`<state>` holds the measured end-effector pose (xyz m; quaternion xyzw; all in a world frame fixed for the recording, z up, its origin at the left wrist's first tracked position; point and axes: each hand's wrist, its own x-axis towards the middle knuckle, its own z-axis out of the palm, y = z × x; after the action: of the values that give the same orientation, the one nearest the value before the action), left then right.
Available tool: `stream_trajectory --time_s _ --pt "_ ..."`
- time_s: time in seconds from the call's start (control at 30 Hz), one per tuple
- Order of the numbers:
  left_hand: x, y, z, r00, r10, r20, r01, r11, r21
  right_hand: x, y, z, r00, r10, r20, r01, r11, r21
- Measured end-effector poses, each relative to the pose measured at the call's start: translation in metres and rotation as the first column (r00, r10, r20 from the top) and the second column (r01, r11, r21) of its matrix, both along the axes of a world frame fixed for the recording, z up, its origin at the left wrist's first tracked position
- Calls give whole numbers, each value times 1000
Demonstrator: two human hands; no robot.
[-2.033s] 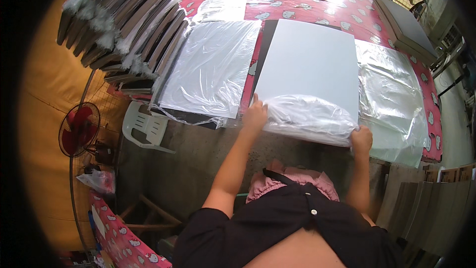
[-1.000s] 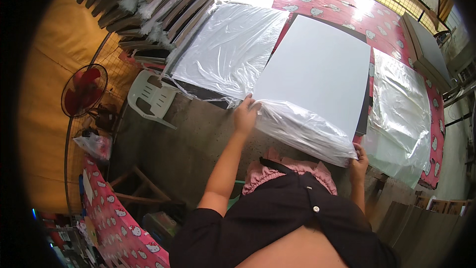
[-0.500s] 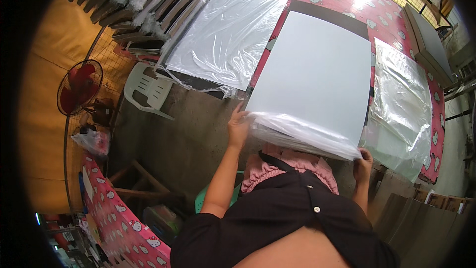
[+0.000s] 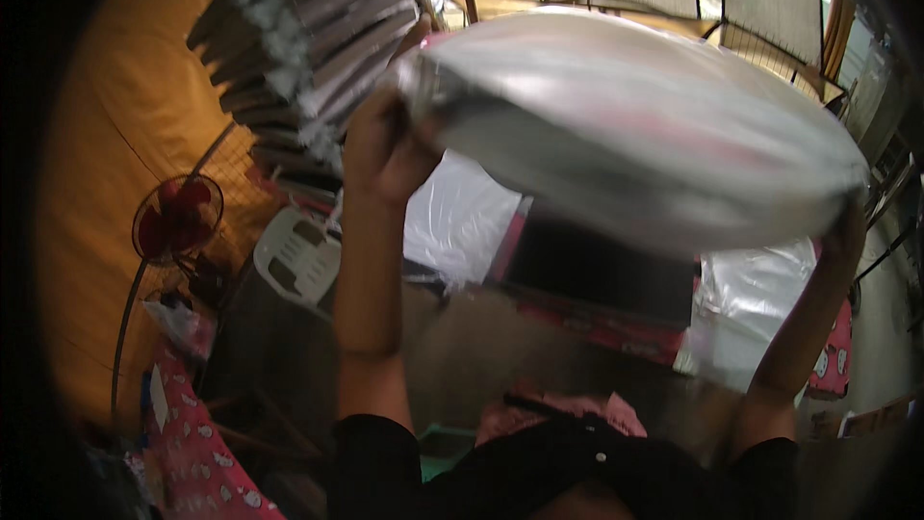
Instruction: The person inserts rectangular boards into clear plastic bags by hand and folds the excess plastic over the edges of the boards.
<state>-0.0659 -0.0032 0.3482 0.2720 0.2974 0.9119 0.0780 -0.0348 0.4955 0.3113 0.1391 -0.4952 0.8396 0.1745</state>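
A large pale sheet covered in clear plastic (image 4: pixel 654 125) is raised in front of me, bowed and smeared by motion. My left hand (image 4: pixel 390 144) is closed on its left end, and my right hand (image 4: pixel 845 226) grips the right end, its fingers partly hidden. Below the lifted sheet, a dark flat board (image 4: pixel 597 265) shows on the table. To its left lies a white sheet under clear plastic (image 4: pixel 457 217). On the right is another shiny plastic-covered sheet (image 4: pixel 756 284).
A tall stack of boards with white fluffy padding (image 4: pixel 308 48) rises at the far left. Beside it stand a white plastic chair (image 4: pixel 300 265) and a red-bladed fan (image 4: pixel 178 220). The pink patterned table cover (image 4: pixel 602 332) shows along the near edge.
Both hands have risen, taking the pale sheet and its plastic up off the table. The dark board beneath has come into sight. My view has tilted up.
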Motion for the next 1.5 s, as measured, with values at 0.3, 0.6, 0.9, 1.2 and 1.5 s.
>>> stream_trajectory --time_s 0.3,0.6,0.9,1.2,1.5 --pt "-121 -4 0 864 500 -60 -479 779 -405 -110 -69 59 928 -308 -211 372 803 465" --pt "-162 -47 -168 767 481 -425 -517 71 -853 -148 -26 -112 982 -180 58 67 617 784" --pt "-155 12 -95 589 642 -492 -751 209 -627 -145 -93 -25 796 -589 -140 453 427 783" --pt "-102 27 -261 858 499 123 -78 363 -928 -93 -36 -230 702 -304 644 -224 764 605" --pt "-45 36 -262 918 300 -260 -246 -84 -966 -5 -74 -233 814 -542 208 -41 304 952"
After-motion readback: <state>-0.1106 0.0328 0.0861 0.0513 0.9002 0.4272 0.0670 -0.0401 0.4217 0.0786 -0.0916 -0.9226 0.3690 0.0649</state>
